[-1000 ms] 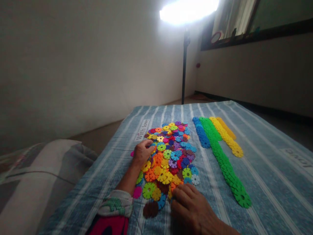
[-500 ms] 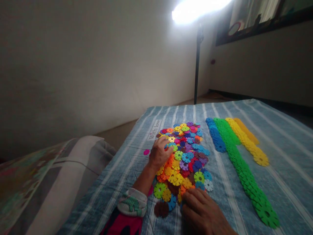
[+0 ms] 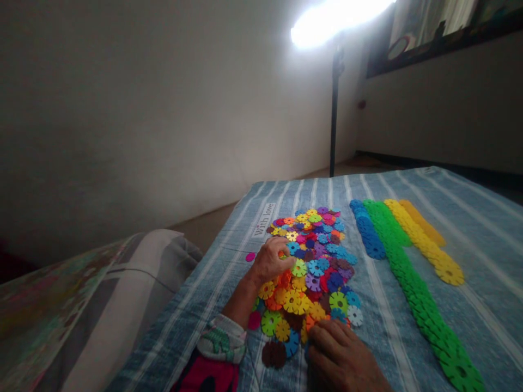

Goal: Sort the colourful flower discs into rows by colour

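A pile of colourful plastic flower-shaped discs (image 3: 314,282) lies spread on the striped blue cloth (image 3: 212,310). My left hand (image 3: 272,261) is over the pile's left side, with thumb and fingers bent and a gap between them. Reddish and green discs show in that gap, and nothing is plainly held. My right hand (image 3: 345,356) rests low at the near end of the pile, its fingers curled together. A sliver of a blue disc (image 3: 308,353) shows at its fingertips; the rest is hidden under the hand. A brown disc (image 3: 273,355) lies to its left.
To the right, overlapping discs form sorted rows: blue (image 3: 370,234), a long green row (image 3: 417,299), yellow (image 3: 429,247) and orange-yellow (image 3: 423,223). One pink disc (image 3: 250,257) lies left of the pile. Behind the cloth stands a lit lamp (image 3: 334,109). Folded bedding (image 3: 143,261) is at left.
My left hand's fingers have drawn back and curled more over the discs. My right hand keeps nearly the same place at the near end. The whole view has shifted slightly.
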The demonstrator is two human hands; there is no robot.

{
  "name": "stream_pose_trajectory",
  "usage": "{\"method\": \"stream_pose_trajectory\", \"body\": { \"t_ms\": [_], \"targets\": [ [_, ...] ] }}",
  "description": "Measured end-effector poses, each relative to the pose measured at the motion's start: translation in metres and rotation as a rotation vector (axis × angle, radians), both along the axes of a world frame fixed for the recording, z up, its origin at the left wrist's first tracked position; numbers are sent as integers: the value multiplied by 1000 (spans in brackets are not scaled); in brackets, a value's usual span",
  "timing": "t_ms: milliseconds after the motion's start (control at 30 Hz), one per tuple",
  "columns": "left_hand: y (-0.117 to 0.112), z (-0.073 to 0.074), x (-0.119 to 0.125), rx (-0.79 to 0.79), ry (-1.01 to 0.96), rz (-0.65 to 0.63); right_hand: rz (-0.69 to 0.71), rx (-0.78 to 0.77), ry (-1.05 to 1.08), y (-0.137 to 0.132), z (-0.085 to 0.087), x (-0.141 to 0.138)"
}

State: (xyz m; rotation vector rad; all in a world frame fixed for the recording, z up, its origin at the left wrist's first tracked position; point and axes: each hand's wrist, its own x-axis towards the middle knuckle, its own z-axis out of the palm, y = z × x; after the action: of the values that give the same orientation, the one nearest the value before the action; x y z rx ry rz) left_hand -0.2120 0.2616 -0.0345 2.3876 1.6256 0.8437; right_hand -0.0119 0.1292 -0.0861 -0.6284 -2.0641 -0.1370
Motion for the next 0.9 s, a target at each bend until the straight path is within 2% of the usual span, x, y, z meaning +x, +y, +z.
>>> {"method": "stream_pose_trajectory", "body": {
  "t_ms": [100, 267, 333, 467, 600, 733, 900],
  "targets": [
    [5, 3, 0, 0, -17, 58, -18, 41, 7, 1, -3, -2],
    [20, 7, 6, -51, 56, -40, -49, 102, 49, 4, -9, -6],
    [27, 5, 4, -72, 122, -36, -58, 115, 33, 5, -14, -6],
    [34, -1, -11, -57, 190, 46, -56, 122, -28, 5, -20, -5],
    [33, -1, -24, -30, 152, 135, -56, 132, 26, 5, -16, -5],
    [30, 1, -25, -39, 194, 218, -62, 115, 30, 4, -14, -4],
    [29, 1, -25, -80, 258, 297, -63, 120, -31, 4, -22, -3]
  ]
}}
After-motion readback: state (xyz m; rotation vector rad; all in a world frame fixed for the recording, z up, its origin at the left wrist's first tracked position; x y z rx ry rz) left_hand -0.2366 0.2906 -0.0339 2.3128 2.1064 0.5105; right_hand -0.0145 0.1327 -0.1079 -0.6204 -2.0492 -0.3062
